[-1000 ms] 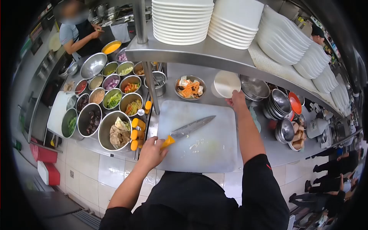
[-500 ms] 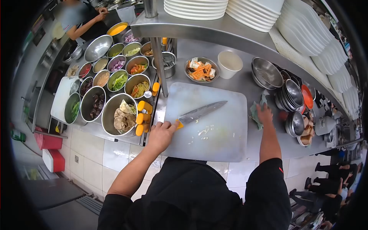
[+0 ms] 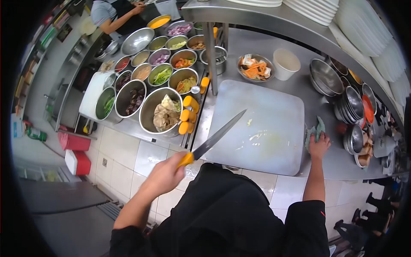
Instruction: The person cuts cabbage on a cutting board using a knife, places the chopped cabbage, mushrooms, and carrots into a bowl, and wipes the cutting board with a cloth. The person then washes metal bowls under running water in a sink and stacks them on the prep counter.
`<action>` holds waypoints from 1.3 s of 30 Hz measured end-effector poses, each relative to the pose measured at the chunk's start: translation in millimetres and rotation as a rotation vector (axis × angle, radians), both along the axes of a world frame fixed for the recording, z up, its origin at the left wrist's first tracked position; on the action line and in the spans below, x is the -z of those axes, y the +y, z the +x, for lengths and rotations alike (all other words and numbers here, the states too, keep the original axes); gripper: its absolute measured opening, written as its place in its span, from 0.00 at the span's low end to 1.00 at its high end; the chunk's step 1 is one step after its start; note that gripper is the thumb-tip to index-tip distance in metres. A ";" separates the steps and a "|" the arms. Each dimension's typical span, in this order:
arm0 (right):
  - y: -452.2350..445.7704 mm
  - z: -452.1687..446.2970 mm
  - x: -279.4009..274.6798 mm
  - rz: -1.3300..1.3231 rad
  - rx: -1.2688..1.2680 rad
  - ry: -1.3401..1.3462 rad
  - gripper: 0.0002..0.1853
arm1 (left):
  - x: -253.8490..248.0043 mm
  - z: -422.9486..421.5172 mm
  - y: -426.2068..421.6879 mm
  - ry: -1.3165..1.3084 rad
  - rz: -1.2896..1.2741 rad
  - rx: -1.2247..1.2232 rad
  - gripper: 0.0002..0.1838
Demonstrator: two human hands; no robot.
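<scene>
My left hand (image 3: pixel 165 174) grips the yellow handle of a large kitchen knife (image 3: pixel 219 136). The blade points up and to the right, its tip over the left part of a white cutting board (image 3: pixel 239 94). Small pale chopped bits (image 3: pixel 259 137) are scattered on the board. Just off the board's right edge, my right hand (image 3: pixel 319 146) has its fingers closed on a green cloth (image 3: pixel 316 128) lying on the steel counter. Part of the cloth is hidden under the fingers.
Behind the board stand a bowl of cut vegetables (image 3: pixel 256 70) and a white tub (image 3: pixel 287 64). Stacked metal bowls (image 3: pixel 327 77) are at right. Steel pots of ingredients (image 3: pixel 162 113) fill the left. A steel shelf (image 3: pixel 257 13) with plates overhangs. Another person (image 3: pixel 113 17) is at upper left.
My left hand has picked the knife up off the board and drawn it toward me, left of the board. My right hand has closed on the cloth, which is bunched nearer the board.
</scene>
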State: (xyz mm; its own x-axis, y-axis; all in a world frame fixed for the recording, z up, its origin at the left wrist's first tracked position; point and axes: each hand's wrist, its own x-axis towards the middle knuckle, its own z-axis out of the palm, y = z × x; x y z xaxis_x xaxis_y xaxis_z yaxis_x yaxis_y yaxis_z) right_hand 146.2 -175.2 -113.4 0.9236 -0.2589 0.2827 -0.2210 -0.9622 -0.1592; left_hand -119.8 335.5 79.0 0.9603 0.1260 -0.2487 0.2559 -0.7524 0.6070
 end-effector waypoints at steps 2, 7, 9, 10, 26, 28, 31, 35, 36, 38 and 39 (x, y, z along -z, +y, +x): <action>2.4 -2.9 -1.2 -0.018 0.025 -0.009 0.32 | -34.0 -37.7 8.6 0.055 0.039 -0.042 0.25; -3.5 2.9 15.1 -0.080 0.005 -0.067 0.31 | -95.1 -88.3 1.6 0.096 0.350 -0.131 0.22; 4.3 -3.3 0.1 -0.068 0.026 -0.039 0.32 | -111.0 -85.7 -5.7 0.173 0.445 -0.130 0.21; 8.8 -7.0 -6.8 -0.062 0.031 -0.031 0.31 | -115.8 -79.8 -9.1 0.247 0.483 -0.135 0.21; 11.3 -14.1 -17.0 -0.050 0.015 0.025 0.35 | 2.0 120.2 7.1 0.618 0.728 0.107 0.16; 8.5 -13.8 -12.4 -0.054 0.015 0.001 0.35 | -6.0 144.5 1.4 0.635 0.685 0.082 0.13; 8.5 -12.0 -10.6 -0.055 0.009 0.003 0.37 | -16.6 161.4 -8.1 0.594 0.653 -0.023 0.11; 16.9 -15.4 -17.0 -0.060 -0.004 0.023 0.39 | 2.2 165.7 -1.3 0.303 0.505 -0.239 0.21; 16.9 -17.6 -21.0 -0.078 -0.002 0.026 0.39 | 11.1 165.3 9.8 0.174 0.470 -0.275 0.22; 14.0 -22.2 -26.0 -0.104 -0.057 0.069 0.41 | 3.8 154.0 4.9 -0.111 0.479 -0.263 0.24; 11.8 -22.7 -26.2 -0.073 -0.074 0.083 0.39 | -18.3 131.6 -8.1 -0.277 0.526 -0.224 0.25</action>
State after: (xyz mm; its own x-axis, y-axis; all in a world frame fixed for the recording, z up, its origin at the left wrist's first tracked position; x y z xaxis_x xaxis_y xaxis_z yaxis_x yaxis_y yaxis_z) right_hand 123.4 -163.4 -87.2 0.9605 -0.1710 0.2197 -0.1587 -0.9847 -0.0725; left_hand 11.8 327.4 97.3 0.9165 0.3689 0.1550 0.3281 -0.9145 0.2367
